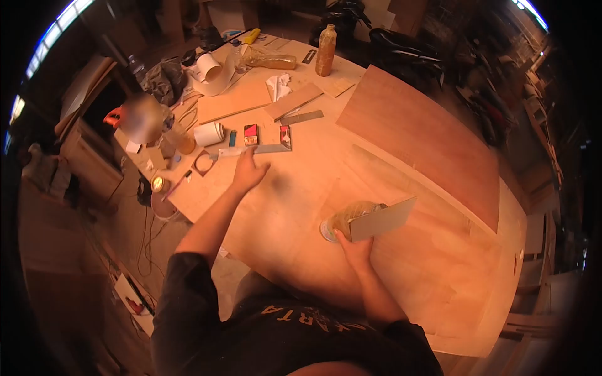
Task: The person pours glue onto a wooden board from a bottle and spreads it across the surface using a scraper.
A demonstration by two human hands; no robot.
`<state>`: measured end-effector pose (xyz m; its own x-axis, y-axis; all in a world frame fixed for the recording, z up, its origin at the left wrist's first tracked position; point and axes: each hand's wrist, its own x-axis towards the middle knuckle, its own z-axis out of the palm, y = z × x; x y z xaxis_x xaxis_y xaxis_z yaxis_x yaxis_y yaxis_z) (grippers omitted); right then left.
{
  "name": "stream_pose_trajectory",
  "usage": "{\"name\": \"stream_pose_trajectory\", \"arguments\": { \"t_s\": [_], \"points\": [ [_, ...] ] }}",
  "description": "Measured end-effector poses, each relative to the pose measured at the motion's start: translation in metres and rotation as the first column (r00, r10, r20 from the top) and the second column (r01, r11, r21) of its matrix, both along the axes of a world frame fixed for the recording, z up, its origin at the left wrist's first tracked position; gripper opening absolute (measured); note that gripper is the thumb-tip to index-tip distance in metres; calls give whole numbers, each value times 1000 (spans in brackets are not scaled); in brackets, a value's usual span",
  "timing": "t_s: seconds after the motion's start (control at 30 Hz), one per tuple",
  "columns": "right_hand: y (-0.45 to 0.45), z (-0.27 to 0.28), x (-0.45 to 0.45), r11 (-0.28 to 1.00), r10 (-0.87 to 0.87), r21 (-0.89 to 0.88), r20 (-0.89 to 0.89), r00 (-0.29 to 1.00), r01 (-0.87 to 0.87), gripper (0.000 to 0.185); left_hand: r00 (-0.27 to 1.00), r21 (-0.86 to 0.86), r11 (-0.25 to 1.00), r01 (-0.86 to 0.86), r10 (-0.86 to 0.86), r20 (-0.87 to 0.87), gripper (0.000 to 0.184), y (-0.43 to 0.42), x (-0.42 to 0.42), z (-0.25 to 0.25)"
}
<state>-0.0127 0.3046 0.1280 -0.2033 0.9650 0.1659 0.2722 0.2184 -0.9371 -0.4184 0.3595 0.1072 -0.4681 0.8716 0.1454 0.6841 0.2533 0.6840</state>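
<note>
My left hand [250,173] reaches over the table [282,213], thumb spread from the fingers, its fingertips at the edge of a metal square [269,148]. Nothing shows in its grip. Nearer the table's front, my right hand [357,248] is closed around a yellowish jar [354,215], tilted on its side, and a thin flat panel [384,219]. The panel hides part of the jar and some fingers. Two small red boxes [251,134] [285,135] sit by the square, with a small blue item [232,138] beside them.
A large reddish board [420,144] lies at the right. Further back are a bottle [326,51], a wrapped bottle [269,59], wood pieces [235,102], crumpled paper [278,86] and a metal strip [301,117]. A paper roll [209,133] and a tape roll [160,184] are at the left.
</note>
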Motion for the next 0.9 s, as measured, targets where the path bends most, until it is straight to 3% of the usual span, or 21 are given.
{"name": "stream_pose_trajectory", "arguments": {
  "t_s": [0.1, 0.13, 0.2, 0.3, 0.37, 0.57, 0.67, 0.77, 0.87, 0.9],
  "points": [
    [22, -22, -90, 983, -118, 157, 149, 982, 94, 64, 959, -29, 997, 69, -74, -272, 78, 148, -95, 2],
    [17, -18, -113, 972, -155, 207, 216, 964, 110, 64, 934, -120, 990, 73, -110, -339, 74, 184, -115, -5],
    [17, -48, -144, 980, -171, -90, 88, 981, 179, 58, 856, -293, 955, 56, -196, -478, 65, 262, -168, -2],
    [17, -69, -167, 952, -150, -277, -49, 987, 131, 58, 698, -372, 927, -51, -233, -677, 51, 357, -227, -39],
    [17, -76, -169, 926, -155, -365, -133, 979, 97, 58, 699, -420, 903, -90, -243, -672, 51, 401, -247, -40],
    [23, -83, -161, 851, -259, -521, -313, 914, 63, 58, 580, -268, 962, -55, -187, -793, 70, 522, -309, -80],
    [27, -85, -156, 822, -301, -567, -348, 888, 57, 58, 575, -306, 952, 17, -260, -776, 74, 552, -326, -66],
    [32, -88, -152, 801, -315, -597, -360, 878, 43, 58, 617, -413, 909, 53, -355, -702, 76, 577, -342, -78],
    [32, -92, -150, 784, -316, -621, -371, 873, 20, 58, 664, -537, 842, 57, -434, -609, 76, 573, -329, -55],
    [30, -92, -148, 781, -316, -625, -377, 871, 13, 58, 610, -521, 848, 98, -465, -642, 75, 568, -325, -47]
  ]
}}
